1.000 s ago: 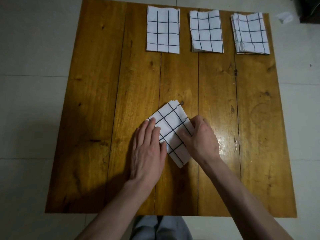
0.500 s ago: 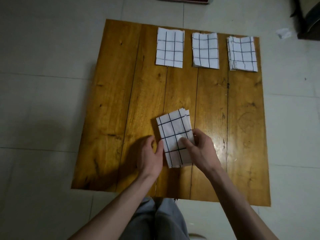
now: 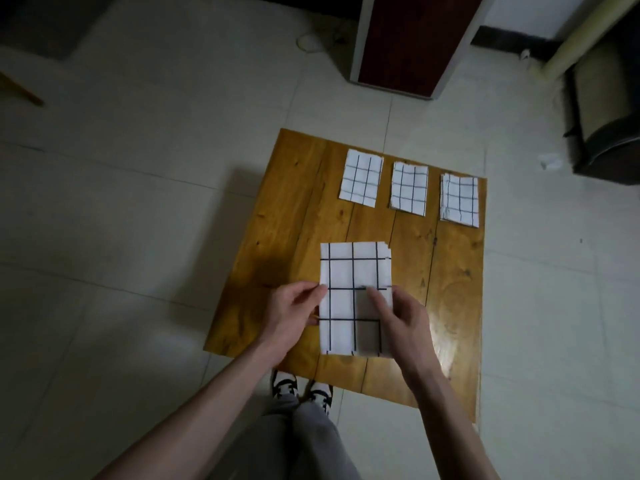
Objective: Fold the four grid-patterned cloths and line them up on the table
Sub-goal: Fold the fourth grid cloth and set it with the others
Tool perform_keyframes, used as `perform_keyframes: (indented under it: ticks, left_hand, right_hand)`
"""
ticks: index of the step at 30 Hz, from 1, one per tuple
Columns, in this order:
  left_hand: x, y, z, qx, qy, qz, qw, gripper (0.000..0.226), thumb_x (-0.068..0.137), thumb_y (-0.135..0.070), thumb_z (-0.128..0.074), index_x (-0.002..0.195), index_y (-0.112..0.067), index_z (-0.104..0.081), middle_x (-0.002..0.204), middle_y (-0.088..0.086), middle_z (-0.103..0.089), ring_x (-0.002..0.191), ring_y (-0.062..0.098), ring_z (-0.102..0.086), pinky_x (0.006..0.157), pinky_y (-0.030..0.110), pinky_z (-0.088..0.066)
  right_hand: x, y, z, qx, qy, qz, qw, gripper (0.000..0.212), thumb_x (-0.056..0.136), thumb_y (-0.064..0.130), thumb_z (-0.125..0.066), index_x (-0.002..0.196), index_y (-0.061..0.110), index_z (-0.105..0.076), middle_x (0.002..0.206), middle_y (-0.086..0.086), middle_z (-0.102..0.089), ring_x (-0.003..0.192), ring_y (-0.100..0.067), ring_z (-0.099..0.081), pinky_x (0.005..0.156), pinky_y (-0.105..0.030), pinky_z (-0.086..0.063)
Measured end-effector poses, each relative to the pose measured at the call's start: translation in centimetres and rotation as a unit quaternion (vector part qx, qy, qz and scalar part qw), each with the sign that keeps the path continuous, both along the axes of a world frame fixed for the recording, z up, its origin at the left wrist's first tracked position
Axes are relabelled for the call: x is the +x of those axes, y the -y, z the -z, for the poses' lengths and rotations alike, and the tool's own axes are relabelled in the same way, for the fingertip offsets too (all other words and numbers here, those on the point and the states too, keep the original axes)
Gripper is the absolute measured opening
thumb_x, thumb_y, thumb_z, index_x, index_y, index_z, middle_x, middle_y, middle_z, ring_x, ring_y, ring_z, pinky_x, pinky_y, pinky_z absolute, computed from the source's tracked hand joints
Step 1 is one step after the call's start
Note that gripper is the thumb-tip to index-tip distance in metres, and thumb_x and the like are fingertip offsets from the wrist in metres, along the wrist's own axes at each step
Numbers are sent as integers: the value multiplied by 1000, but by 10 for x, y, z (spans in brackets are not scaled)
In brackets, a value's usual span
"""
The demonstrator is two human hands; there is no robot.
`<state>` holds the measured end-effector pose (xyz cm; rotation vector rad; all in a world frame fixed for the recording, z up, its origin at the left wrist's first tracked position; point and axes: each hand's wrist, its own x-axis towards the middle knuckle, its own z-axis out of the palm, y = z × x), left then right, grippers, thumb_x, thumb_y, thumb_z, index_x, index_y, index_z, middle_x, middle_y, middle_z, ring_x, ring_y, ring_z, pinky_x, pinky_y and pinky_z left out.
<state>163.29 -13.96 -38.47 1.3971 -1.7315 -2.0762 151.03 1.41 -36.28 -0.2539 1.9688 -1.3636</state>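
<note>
Three folded white cloths with black grid lines lie in a row along the far edge of the wooden table [image 3: 277,258]: the left cloth [image 3: 361,177], the middle cloth [image 3: 409,189] and the right cloth [image 3: 460,200]. A fourth folded grid cloth [image 3: 349,299] is lifted above the table's near half. My left hand [image 3: 294,315] pinches its left edge. My right hand [image 3: 403,318] grips its right side, fingers on top.
The small table stands on a pale tiled floor. A dark red cabinet [image 3: 412,43] stands beyond the table. A dark chair [image 3: 606,129] is at the far right, and a scrap of paper [image 3: 550,162] lies on the floor. My feet [image 3: 301,389] are by the near table edge.
The camera has risen and pulled back, so the table looks smaller. Both hands have lifted the fourth folded cloth off the table and squared it to the table. The three far cloths are unmoved.
</note>
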Motion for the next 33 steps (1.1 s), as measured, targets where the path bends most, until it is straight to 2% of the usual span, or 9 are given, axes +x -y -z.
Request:
perform_keyframes:
  ticks: [2, 5, 9, 12, 14, 19, 23, 28, 33]
  left_hand:
    - [6, 6, -30, -19, -7, -9, 1000, 13, 101, -25, -68, 109, -18, -76, 102, -2, -75, 87, 2, -71, 69, 19, -59]
    - [15, 11, -70, -33, -16, -41, 998, 12, 102, -25, -68, 107, -18, -77, 97, -6, -77, 86, 5, -72, 68, 19, -58]
    - [32, 16, -113, -69, -41, -94, 992, 12, 103, -22, -66, 104, -14, -75, 96, -3, -79, 85, 8, -73, 63, 18, -55]
    - [44, 22, -131, -80, -69, -137, 985, 10, 104, -14, -64, 101, -11, -73, 80, -13, -77, 70, -6, -69, 55, 13, -51]
    - [54, 27, -139, -81, -81, -172, 978, 9, 103, -12, -64, 100, -14, -73, 80, -14, -78, 68, -8, -69, 54, 12, -51]
    - [85, 63, -152, -80, -79, -240, 964, 11, 101, -16, -69, 106, -10, -76, 95, 2, -81, 76, 2, -73, 60, 16, -52]
    - [115, 107, -155, -100, -75, -246, 961, 7, 99, -18, -72, 103, -15, -78, 93, -4, -81, 84, 6, -74, 67, 15, -54]
    - [163, 176, -160, -101, -83, -221, 966, 8, 100, -18, -70, 102, -16, -78, 94, -2, -81, 87, 12, -76, 72, 23, -58]
    - [208, 247, -166, -122, -83, -182, 972, 10, 100, -19, -70, 100, -20, -80, 94, -3, -82, 88, 14, -77, 72, 29, -60]
  right_hand:
    - [2, 7, -24, -9, -17, -7, 1000, 22, 99, 43, -63, 105, 24, -71, 97, 10, -75, 88, -10, -72, 64, -21, -59]
    - [3, 17, -59, -42, -30, -30, 998, 12, 100, 36, -64, 105, 27, -71, 98, 13, -76, 89, -7, -72, 68, -21, -56]
    - [4, 36, -99, -90, -47, -75, 992, 9, 100, 23, -67, 107, 19, -69, 99, 12, -78, 90, -4, -73, 68, -13, -54]
    - [10, 56, -114, -111, -45, -103, 987, 9, 100, 23, -66, 108, 19, -68, 100, 12, -78, 90, -4, -73, 68, -12, -54]
    - [16, 71, -122, -115, -53, -122, 984, 12, 101, 27, -64, 109, 19, -69, 100, 14, -77, 90, -3, -73, 70, -11, -53]
    - [36, 116, -128, -108, -74, -157, 979, 18, 102, 31, -63, 101, 16, -73, 100, 3, -77, 93, -14, -72, 79, -30, -59]
    - [60, 160, -127, -104, -87, -159, 978, 16, 100, 29, -66, 98, 15, -72, 93, -1, -76, 89, -20, -72, 77, -38, -60]
    - [107, 225, -133, -121, -88, -148, 977, 14, 99, 24, -66, 97, 12, -71, 89, 1, -75, 82, -14, -70, 70, -24, -56]
    - [153, 291, -138, -128, -99, -138, 977, 13, 100, 27, -66, 101, 16, -72, 94, -1, -75, 86, -14, -71, 72, -27, -57]
